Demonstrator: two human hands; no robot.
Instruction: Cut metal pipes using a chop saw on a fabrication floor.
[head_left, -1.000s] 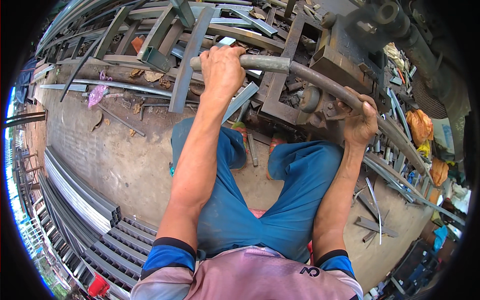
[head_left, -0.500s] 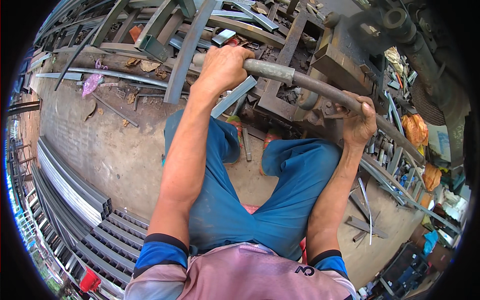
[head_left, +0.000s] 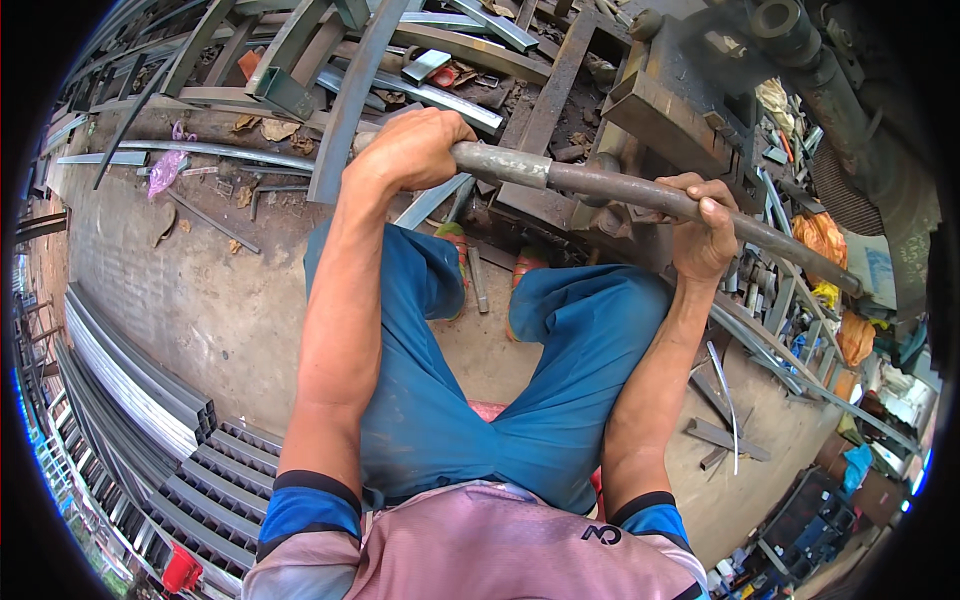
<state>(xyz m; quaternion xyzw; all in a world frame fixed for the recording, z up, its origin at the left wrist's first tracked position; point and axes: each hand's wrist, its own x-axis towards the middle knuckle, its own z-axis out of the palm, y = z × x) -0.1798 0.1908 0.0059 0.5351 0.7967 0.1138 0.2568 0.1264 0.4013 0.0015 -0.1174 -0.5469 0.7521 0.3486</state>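
A long round metal pipe [head_left: 605, 186] runs across in front of me, sloping down to the right. It has a paler, thicker sleeve at its left part and a darker, thinner length at its right. My left hand [head_left: 418, 148] is wrapped over the sleeve near its left end, knuckles up. Farther right, my right hand [head_left: 704, 228] grips the darker length from below, thumb and fingers bent around it. Beyond the pipe stands a rusty steel machine frame [head_left: 665, 130]; whether the pipe touches it I cannot tell.
At the far left lean several steel bars and box tubes [head_left: 355, 95]. Stacked square tubes [head_left: 135, 370] lie at the left, near a red object [head_left: 182, 568]. Metal offcuts [head_left: 728, 438] lie on the floor at right. A toolbox [head_left: 805, 530] sits at the lower right.
The pipe sits lower against the machine frame, and both hands have shifted slightly left and down in the picture with it. My grip stays on the pipe; the whole view has shifted a little.
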